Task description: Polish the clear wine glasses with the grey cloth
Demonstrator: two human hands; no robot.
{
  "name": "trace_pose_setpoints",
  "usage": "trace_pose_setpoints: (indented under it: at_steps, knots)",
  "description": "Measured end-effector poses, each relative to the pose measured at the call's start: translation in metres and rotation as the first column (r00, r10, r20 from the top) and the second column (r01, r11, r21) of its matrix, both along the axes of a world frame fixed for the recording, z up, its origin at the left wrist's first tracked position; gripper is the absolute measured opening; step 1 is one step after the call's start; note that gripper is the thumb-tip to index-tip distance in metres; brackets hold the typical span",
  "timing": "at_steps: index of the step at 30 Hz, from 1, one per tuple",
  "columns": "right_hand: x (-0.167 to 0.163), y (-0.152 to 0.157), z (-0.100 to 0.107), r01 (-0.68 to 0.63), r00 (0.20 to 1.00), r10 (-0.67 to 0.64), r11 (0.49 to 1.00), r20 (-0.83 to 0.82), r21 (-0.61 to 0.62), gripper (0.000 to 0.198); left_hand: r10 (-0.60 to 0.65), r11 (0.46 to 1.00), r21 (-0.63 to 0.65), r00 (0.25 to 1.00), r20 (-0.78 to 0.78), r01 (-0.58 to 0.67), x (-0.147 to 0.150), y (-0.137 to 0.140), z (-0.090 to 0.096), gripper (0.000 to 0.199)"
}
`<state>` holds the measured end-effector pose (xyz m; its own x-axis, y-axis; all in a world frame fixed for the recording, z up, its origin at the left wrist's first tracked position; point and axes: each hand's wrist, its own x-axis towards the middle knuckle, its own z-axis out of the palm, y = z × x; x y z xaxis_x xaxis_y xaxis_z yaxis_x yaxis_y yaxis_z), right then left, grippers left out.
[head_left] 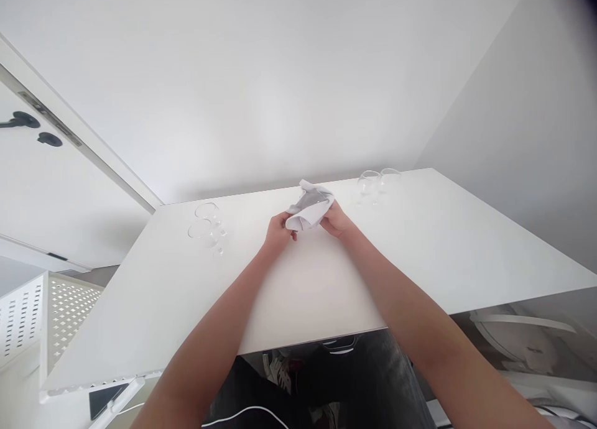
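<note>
A light grey cloth (305, 217) is held up over the far middle of the white table. My left hand (278, 226) is closed on its left side, fingers curled under the edge. On the other side, my right hand (336, 220) grips the cloth, with its fingertips mostly hidden behind the folds. Something clear, perhaps a glass, seems to lie within the cloth, but I cannot make it out surely. Two clear stemmed glasses (201, 229) stand to the left of my hands. To the right, near the back edge, are two more clear glasses (370, 181).
The white table (149, 298) meets a pale wall (261, 93) at its back. A door with a dark handle (23, 119) is at far left. Below it stands a white perforated rack (69, 311). A white cable (254, 408) crosses near my legs.
</note>
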<state>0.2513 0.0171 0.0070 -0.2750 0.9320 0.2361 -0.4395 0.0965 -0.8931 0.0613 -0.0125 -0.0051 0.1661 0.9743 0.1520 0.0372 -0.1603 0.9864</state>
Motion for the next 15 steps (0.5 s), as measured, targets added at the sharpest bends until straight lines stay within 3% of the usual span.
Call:
trace_pose_setpoints:
  at_steps: [2, 4, 10, 13, 15]
  knots:
    - [-0.003, 0.0, 0.002, 0.044, 0.999, -0.044, 0.999, -0.007, -0.001, 0.053, 0.105, 0.989, 0.115, 0.985, -0.14, -0.089, 0.0, -0.001, -0.001, 0.004]
    - [-0.002, -0.001, 0.003, 0.061, 0.998, -0.06, 0.997, -0.023, 0.047, 0.053, 0.136, 0.981, 0.168, 0.965, -0.222, -0.099, -0.001, -0.002, -0.001, 0.007]
    - [0.009, -0.001, 0.003, 0.042, 0.997, -0.029, 0.981, -0.074, 0.189, 0.036, -0.11, 0.991, 0.046, 0.971, -0.214, 0.122, -0.002, -0.004, 0.005, 0.006]
    - [0.01, -0.001, 0.003, 0.124, 0.992, -0.121, 0.968, -0.027, 0.219, 0.029, -0.015, 0.992, 0.121, 0.968, -0.251, 0.047, -0.003, -0.002, 0.004, 0.01]
    - [0.008, -0.003, 0.005, 0.209, 0.965, -0.243, 0.938, 0.097, 0.276, 0.027, 0.101, 0.974, 0.225, 0.955, -0.279, -0.038, -0.003, -0.001, 0.001, 0.012]
